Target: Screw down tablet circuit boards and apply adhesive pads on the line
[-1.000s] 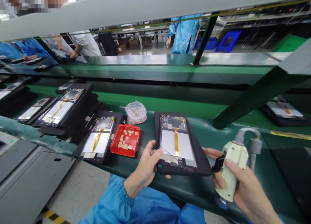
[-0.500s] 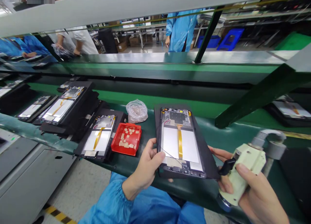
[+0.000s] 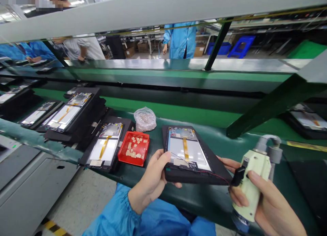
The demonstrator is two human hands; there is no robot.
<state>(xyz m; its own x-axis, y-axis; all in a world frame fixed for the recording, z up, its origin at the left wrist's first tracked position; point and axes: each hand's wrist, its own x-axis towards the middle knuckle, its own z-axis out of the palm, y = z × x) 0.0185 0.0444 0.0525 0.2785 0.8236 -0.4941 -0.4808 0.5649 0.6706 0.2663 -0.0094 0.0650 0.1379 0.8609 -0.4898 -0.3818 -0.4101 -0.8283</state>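
While you're looking down from the head camera, what has the left hand [image 3: 149, 181] got?

An opened tablet [image 3: 189, 154]. The fingers [image 3: 176, 185] are closed around its left edge, and the tablet sits tilted just above the green workbench [image 3: 201, 198].

And the right hand [image 3: 270, 208]?

Its fingers [image 3: 258, 181] are wrapped firmly around a cream powered screwdriver [image 3: 252, 185]. The screwdriver's black tip [image 3: 238, 176] is just beside the tablet's near right corner; I can't tell if they touch.

What's close by?

A red tray [image 3: 133, 149] of tape squares, a clear bag [image 3: 144, 120] of small metal parts, and another opened tablet [image 3: 104, 147] on a black fixture.
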